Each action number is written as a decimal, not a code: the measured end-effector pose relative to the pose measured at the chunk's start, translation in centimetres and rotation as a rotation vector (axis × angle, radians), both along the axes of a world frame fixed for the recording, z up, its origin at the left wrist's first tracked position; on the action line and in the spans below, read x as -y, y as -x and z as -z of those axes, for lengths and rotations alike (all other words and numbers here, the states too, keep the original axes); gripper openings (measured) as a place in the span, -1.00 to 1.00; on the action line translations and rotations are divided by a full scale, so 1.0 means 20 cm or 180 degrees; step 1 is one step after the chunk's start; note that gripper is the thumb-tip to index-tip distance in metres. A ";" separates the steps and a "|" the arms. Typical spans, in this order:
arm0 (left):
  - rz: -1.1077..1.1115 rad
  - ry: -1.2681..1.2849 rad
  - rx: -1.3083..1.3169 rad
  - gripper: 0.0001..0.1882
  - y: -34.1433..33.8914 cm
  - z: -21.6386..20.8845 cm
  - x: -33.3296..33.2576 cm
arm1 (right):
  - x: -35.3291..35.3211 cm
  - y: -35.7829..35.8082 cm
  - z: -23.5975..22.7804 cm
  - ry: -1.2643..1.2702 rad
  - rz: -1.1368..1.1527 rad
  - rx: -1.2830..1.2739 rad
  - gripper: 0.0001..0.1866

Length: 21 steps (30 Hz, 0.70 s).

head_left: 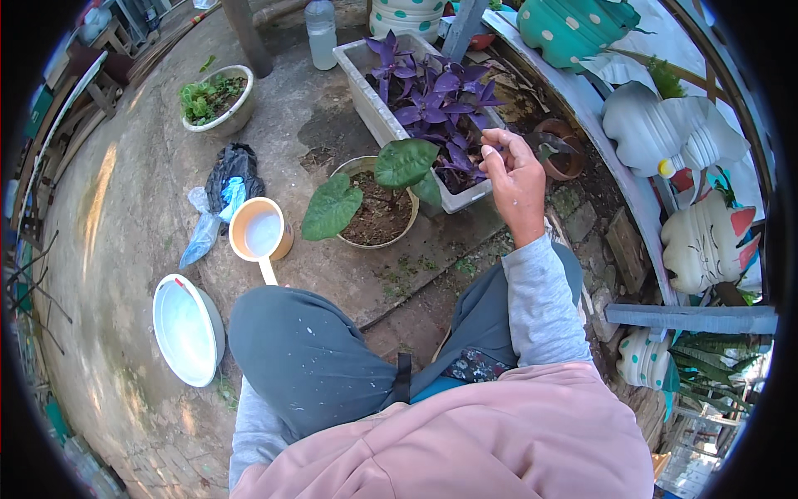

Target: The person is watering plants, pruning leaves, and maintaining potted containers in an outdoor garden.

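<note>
My right hand (517, 187) is raised over the near right end of a long grey planter (363, 83) of purple-leaved plants (436, 101). Its thumb and fingers are pinched together near the leaves; what they hold, if anything, is too small to make out. My left sleeve (256, 428) runs down beside my bent left knee, and that hand is hidden. Just past the knee is an orange dipper (285, 239) with whitish liquid in it, its handle toward me. Between the dipper and the planter stands a round pot (407, 230) with a broad-leaved green plant (332, 206) in brown soil.
At left on the concrete sit a white basin (214, 320) and a crumpled black plastic bag (229, 170) with blue plastic. Farther off are a pot of leafy greens (218, 125) and a plastic bottle (322, 37). Along the right, cut-bottle planters (702, 241) hang by a wooden rail (690, 318).
</note>
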<state>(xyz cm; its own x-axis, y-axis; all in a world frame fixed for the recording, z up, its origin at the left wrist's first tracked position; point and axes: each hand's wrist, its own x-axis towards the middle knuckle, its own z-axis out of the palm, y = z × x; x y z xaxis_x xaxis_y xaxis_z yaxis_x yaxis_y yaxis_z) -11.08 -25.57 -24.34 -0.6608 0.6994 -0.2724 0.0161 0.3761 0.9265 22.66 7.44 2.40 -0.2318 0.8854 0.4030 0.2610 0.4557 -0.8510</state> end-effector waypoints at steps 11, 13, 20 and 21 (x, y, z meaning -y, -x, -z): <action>-0.0861 0.0070 0.0072 -0.54 0.08 -0.08 0.60 | 0.02 -0.04 -0.05 0.0391 -0.0047 0.0208 -0.89; -0.0954 0.0061 0.0121 -0.54 0.07 -0.09 0.65 | 0.02 -0.06 -0.04 0.0637 -0.0186 0.0478 -0.89; -0.1176 0.0000 0.0266 -0.53 0.07 -0.14 0.77 | 0.11 -0.03 0.24 0.2181 -0.1741 0.2457 -0.74; -0.1186 -0.0023 0.0295 -0.53 0.07 -0.15 0.76 | 0.13 -0.01 0.33 0.2519 -0.1501 0.2569 -0.70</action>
<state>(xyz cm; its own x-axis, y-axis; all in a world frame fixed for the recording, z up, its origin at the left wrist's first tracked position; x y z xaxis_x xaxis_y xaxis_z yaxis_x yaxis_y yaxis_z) -12.52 -40.82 -21.34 -0.8429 0.4180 -0.3388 -0.2044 0.3337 0.9203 22.91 4.74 -4.21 -0.5303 0.5825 -0.6160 0.7912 0.0790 -0.6065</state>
